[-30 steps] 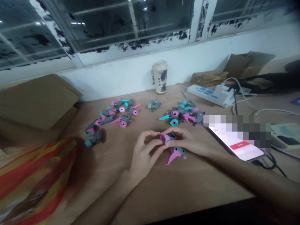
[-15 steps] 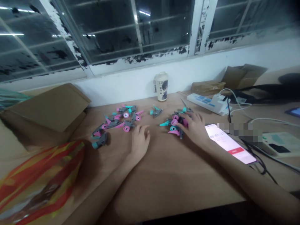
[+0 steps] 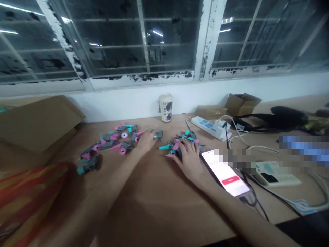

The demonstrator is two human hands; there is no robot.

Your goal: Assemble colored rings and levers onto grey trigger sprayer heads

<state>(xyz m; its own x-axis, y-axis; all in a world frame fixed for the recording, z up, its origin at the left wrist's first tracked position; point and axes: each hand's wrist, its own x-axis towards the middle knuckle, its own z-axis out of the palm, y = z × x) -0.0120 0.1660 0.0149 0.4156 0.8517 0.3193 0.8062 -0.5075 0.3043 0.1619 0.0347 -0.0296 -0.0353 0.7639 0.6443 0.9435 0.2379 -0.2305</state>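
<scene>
Small grey plastic pieces with pink and teal parts lie in two heaps on the wooden table (image 3: 159,206). My left hand (image 3: 146,141) reaches forward between the heaps. Its fingertips are at a single grey and teal piece (image 3: 158,135), but they are too small and blurred to show a grip. My right hand (image 3: 189,158) lies palm down with fingers spread on the right heap (image 3: 177,146). The left heap (image 3: 113,141) spreads out beyond my left forearm. One grey and teal piece (image 3: 87,166) lies apart at its near left end.
A phone (image 3: 227,173) with a lit screen lies right of my right hand, cables beside it. Behind are a paper cup (image 3: 166,107), a white power strip (image 3: 209,125) and a small open box (image 3: 241,103). A cardboard box (image 3: 33,123) and a red-yellow bag (image 3: 23,202) fill the left.
Both hands let go of the pink and grey piece held near me. The right hand went to the right heap, the left hand forward to the single piece. The view tilted up.
</scene>
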